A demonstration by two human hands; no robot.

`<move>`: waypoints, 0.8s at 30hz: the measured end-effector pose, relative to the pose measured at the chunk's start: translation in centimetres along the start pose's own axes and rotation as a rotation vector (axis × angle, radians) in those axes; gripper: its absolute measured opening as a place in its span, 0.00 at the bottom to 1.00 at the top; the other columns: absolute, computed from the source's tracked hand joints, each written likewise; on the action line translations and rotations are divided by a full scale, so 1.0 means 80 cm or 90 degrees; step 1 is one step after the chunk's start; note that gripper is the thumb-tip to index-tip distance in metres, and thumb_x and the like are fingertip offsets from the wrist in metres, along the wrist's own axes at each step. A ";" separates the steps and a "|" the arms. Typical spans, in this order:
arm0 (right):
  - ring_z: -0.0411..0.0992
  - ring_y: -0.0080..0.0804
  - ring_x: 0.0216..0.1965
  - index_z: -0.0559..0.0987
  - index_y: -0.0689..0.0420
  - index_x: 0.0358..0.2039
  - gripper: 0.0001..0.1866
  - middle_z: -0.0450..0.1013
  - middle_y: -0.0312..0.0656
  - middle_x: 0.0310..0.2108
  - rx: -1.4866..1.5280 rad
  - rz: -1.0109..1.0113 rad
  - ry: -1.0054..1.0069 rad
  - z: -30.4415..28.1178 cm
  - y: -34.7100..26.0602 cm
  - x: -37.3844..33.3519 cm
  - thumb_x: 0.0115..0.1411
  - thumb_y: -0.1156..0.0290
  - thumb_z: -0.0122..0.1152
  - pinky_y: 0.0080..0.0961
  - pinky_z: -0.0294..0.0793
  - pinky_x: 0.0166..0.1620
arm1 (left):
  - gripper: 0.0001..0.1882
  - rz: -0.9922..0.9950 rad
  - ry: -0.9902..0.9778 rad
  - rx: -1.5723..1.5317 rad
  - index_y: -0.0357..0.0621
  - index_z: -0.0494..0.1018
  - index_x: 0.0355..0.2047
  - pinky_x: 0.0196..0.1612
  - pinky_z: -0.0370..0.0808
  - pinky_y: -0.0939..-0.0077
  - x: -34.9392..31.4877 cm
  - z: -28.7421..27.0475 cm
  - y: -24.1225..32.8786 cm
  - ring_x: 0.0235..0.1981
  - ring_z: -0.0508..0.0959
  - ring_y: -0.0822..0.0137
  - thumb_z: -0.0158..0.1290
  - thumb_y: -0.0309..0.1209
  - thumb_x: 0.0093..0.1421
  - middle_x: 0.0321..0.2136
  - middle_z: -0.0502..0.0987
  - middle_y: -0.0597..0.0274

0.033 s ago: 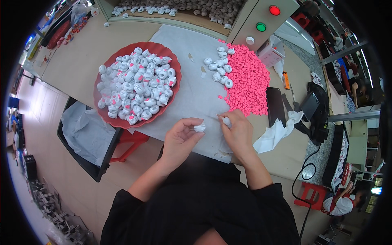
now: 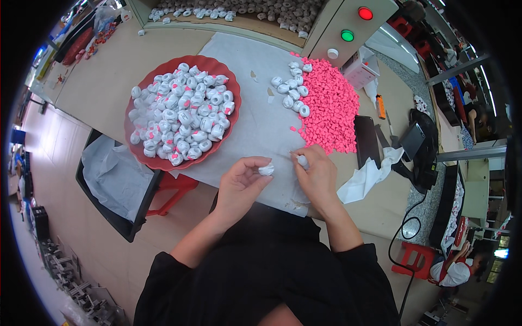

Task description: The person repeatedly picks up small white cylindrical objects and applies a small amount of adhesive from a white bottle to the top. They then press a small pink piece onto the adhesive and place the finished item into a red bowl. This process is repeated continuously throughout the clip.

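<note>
Risks first, from the head view: what could go wrong from here?

A slip, I'd say. The left hand [image 2: 242, 179] pinches a small white piece [image 2: 266, 170] between thumb and fingertips, with no palm visible under it. A loosened pinch could drop it onto the white sheet [image 2: 261, 127], or over the near edge of the desk [image 2: 89, 79].

And the right hand [image 2: 318, 176]?

Thumb and forefinger look closed on a second white item [image 2: 303, 162]. Something thin pokes out by the fingertips, too small to identify. The knuckles are just beside the pink bits [image 2: 331, 103], so a careless swing could scatter them.

Anything over to the left?

The red bowl [image 2: 236, 81] seems to overhang the desk edge, above the black tray [image 2: 133, 228]. It's heaped high with white lumps [image 2: 182, 117], so a knock from the forearm could spill some.

How does the held piece look, and where is it?

It's above the sheet, between the bowl and the pink bits, close to the person's body. It's white and small, with an uneven, perhaps creased surface; the fingers hide part of it. Many heaped lumps look rounder, with dark hollows or marks, and pink shows on some.
</note>
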State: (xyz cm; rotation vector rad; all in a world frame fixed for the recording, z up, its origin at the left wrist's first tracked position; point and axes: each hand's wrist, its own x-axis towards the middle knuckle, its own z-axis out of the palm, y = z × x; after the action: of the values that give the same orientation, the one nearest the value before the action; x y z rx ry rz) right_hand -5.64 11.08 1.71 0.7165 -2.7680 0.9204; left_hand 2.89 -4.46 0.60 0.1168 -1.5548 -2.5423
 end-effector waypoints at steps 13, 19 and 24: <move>0.69 0.21 0.24 0.75 0.63 0.33 0.06 0.73 0.41 0.26 0.761 0.300 -0.062 -0.042 0.006 -0.026 0.54 0.76 0.57 0.15 0.68 0.28 | 0.14 -0.084 -0.063 -0.017 0.34 0.65 0.42 0.46 0.71 0.75 0.016 0.026 -0.009 0.41 0.72 0.71 0.49 0.16 0.54 0.43 0.69 0.56; 0.70 0.21 0.27 0.73 0.63 0.35 0.08 0.73 0.41 0.27 0.885 0.287 -0.119 -0.037 0.015 -0.032 0.53 0.77 0.59 0.15 0.68 0.29 | 0.13 -0.094 -0.116 0.016 0.33 0.65 0.44 0.46 0.70 0.77 0.024 0.040 -0.023 0.41 0.72 0.71 0.46 0.18 0.57 0.41 0.71 0.56; 0.72 0.22 0.30 0.71 0.63 0.35 0.10 0.72 0.41 0.27 0.905 0.306 -0.124 -0.031 0.022 -0.034 0.53 0.78 0.59 0.14 0.68 0.28 | 0.13 -0.087 -0.145 0.063 0.33 0.65 0.45 0.46 0.69 0.77 0.026 0.044 -0.028 0.41 0.72 0.72 0.45 0.20 0.58 0.39 0.72 0.58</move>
State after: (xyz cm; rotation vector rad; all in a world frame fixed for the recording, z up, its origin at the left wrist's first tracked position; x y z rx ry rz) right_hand -4.14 14.89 2.02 0.1675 -1.9968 3.0507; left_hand 0.12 -0.73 0.27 -0.0584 -1.8144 -2.6615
